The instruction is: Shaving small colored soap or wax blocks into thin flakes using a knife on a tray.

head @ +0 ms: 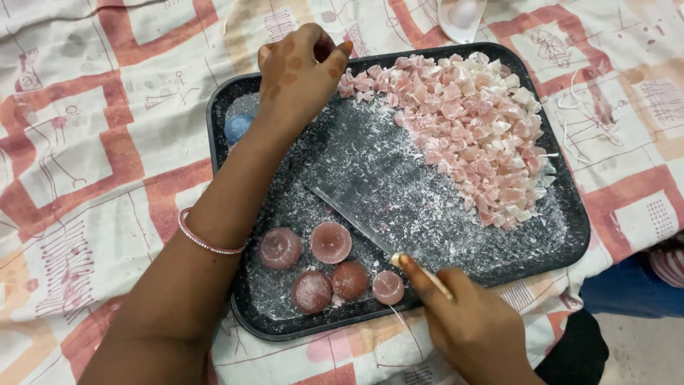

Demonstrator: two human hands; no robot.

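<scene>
A black tray (pixel 570 235) lies on a patterned cloth. In its far right part sits a heap of pink and white wax chunks (pixel 474 125). Several round reddish wax discs (pixel 313 267) lie at its near left, and white shavings dust the tray floor. My right hand (pixel 467 321) grips the handle of a wide, cleaver-like knife (pixel 363 171), whose blade lies flat across the tray's middle. My left hand (pixel 299 75) reaches over the tray's far left, fingers curled at the edge of the chunk heap. Whether it pinches a chunk is not visible.
A bluish round lump (pixel 237 127) sits in the tray's far left corner. A white and pink cup-like object (pixel 462 18) lies beyond the tray's far edge. The red and cream cloth (pixel 85 142) covers the whole surface. Dark clothing shows at the lower right.
</scene>
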